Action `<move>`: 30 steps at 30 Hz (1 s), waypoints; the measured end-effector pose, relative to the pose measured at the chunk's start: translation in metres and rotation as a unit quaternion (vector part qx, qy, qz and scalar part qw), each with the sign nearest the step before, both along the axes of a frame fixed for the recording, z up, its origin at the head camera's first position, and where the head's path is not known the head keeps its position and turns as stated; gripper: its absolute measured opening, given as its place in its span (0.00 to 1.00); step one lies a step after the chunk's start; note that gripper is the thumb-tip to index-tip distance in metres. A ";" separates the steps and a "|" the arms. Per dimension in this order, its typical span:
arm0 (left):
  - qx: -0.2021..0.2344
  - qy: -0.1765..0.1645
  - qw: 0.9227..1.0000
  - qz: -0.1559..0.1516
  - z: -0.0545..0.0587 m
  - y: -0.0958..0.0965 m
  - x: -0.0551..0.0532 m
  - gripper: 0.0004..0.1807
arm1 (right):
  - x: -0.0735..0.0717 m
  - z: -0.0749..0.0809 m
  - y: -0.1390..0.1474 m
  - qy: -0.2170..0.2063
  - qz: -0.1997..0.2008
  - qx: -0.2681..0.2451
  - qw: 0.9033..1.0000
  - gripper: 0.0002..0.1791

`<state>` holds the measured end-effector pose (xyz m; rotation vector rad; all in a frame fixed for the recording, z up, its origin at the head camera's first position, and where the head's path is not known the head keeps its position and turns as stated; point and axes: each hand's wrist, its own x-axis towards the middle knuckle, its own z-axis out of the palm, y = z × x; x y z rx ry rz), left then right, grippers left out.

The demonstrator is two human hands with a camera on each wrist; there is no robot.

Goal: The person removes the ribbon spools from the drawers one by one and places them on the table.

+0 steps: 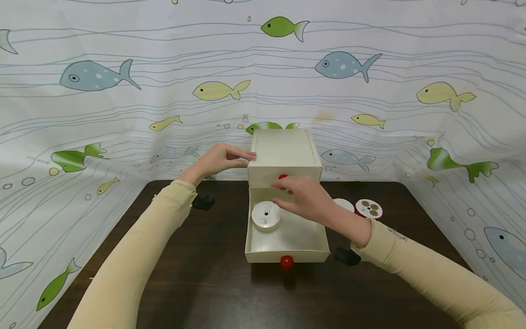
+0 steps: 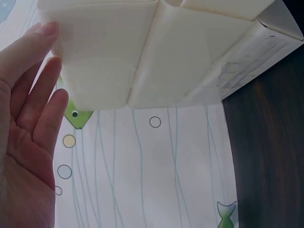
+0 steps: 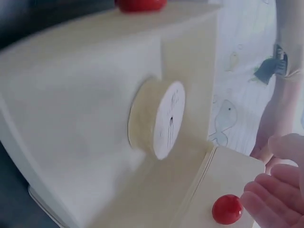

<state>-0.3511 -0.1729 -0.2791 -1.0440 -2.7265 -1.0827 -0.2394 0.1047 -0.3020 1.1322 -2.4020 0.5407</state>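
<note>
A small white cabinet (image 1: pixel 283 147) has two drawers, each with a red knob. Its lower drawer (image 1: pixel 306 240) is pulled out, with a white-faced ribbon spool (image 3: pixel 169 121) lying in its back left part. The upper drawer is closed. My left hand (image 1: pixel 223 157) rests its fairly straight fingertips on the cabinet's top left edge. In front of the upper drawer is my right hand (image 1: pixel 304 196), fingers loosely bent and holding nothing. Its fingertips are close to the upper red knob (image 3: pixel 227 209); whether they touch it I cannot tell. The lower red knob (image 1: pixel 286 262) sticks out at the front.
Behind my right hand, to the right of the cabinet, lie a white disc (image 1: pixel 344 204) and a red-rimmed round reel (image 1: pixel 369 209) with brown circles. Everything stands on a dark wooden table (image 1: pixel 197 274). A fish-patterned sheet (image 1: pixel 164 55) hangs behind and at both sides.
</note>
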 end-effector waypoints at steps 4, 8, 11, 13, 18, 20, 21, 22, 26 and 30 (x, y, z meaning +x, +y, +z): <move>0.006 -0.003 1.000 0.002 -0.001 0.000 -0.001 0.14 | -0.012 0.009 -0.007 -0.014 0.024 0.049 0.998 0.18; 0.007 -0.001 1.000 0.002 -0.001 -0.001 -0.001 0.14 | -0.023 0.015 -0.014 -0.039 0.036 0.101 0.994 0.19; 0.004 0.000 1.000 0.002 -0.001 0.000 0.000 0.14 | -0.029 0.014 -0.019 -0.057 0.041 0.145 0.987 0.21; 0.003 0.000 1.000 0.001 -0.001 0.000 0.001 0.14 | -0.033 0.013 -0.023 -0.074 0.044 0.172 0.981 0.23; 0.002 0.004 1.000 -0.001 0.000 0.001 0.002 0.15 | -0.039 0.006 -0.032 -0.114 0.060 0.216 0.968 0.27; 0.002 0.005 1.000 -0.001 0.000 0.001 0.002 0.15 | -0.041 0.003 -0.036 -0.124 0.065 0.234 0.962 0.28; 0.003 0.004 1.000 0.000 0.001 0.001 0.002 0.15 | -0.042 0.001 -0.037 -0.130 0.067 0.245 0.958 0.29; 0.004 0.004 1.000 0.000 0.001 0.001 0.002 0.15 | -0.042 0.000 -0.039 -0.136 0.068 0.254 0.955 0.30; 0.007 0.001 1.000 -0.001 0.000 0.001 0.001 0.15 | -0.043 -0.003 -0.046 -0.173 0.046 0.295 0.939 0.36; 0.009 -0.005 1.000 -0.001 -0.001 0.002 0.001 0.15 | -0.043 -0.009 -0.050 -0.190 0.031 0.319 0.928 0.40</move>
